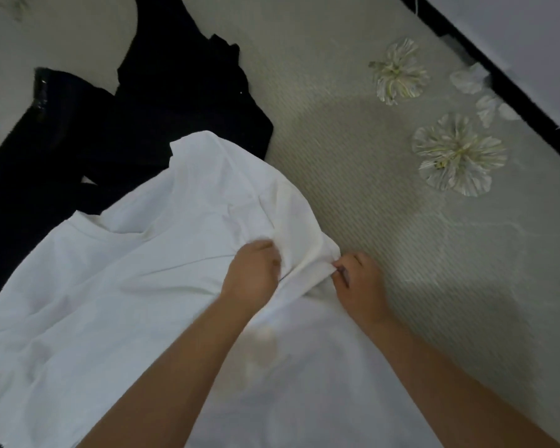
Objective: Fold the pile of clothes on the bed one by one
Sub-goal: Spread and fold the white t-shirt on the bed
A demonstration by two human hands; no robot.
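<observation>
While black clothes (117, 124) wait unfolded beyond our hands, we judge the job barely begun: our left hand (251, 273) and right hand (358, 282), close together, pinch a sleeve of the white shirt (110, 286) spread beneath our arms on the bed (401, 237).

Both hands (304, 273) on white shirt (117, 286), bedspread (385, 221)

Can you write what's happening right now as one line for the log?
step: folding white shirt | left hand: grips sleeve | right hand: pinches sleeve edge | black clothes: waiting on bed
</observation>
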